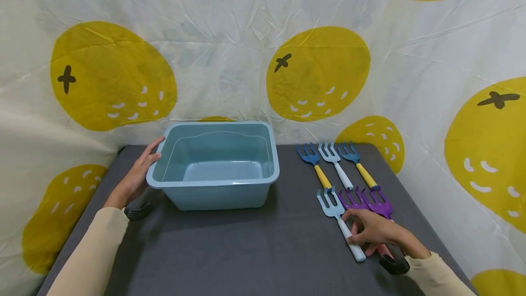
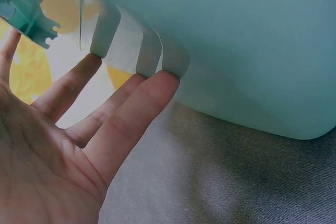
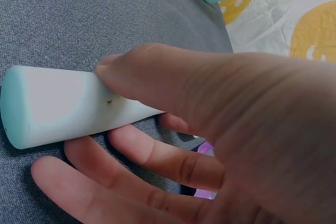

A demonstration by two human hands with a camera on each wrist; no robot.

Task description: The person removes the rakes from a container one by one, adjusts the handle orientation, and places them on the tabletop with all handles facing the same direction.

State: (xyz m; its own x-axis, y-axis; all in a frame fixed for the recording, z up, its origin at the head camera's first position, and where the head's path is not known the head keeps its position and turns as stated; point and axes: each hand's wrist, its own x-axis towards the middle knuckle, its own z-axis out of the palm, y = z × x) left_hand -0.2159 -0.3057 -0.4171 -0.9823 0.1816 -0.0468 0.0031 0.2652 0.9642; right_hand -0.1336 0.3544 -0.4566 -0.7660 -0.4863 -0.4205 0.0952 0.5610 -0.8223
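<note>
A light-blue basin (image 1: 218, 195) stands on the left half of the dark table. My left hand (image 1: 137, 175) is at its left side, and in the left wrist view the straight fingertips (image 2: 165, 80) touch the outer wall. At the right, my right hand (image 1: 376, 229) pinches the white handle of a light-blue hand fork (image 1: 331, 205), tines facing away from me. The right wrist view shows the thumb on one side of this handle (image 3: 58, 106) and fingers along the other. Two purple hand forks (image 1: 381, 205) lie beside it, their handles mostly hidden by the right hand.
Behind lie two blue hand forks with yellow handles (image 1: 323, 177) and, between them, a light-blue one with a white handle (image 1: 343, 176). A fabric backdrop (image 1: 230, 67) with yellow fruit prints rises along the table's back and sides.
</note>
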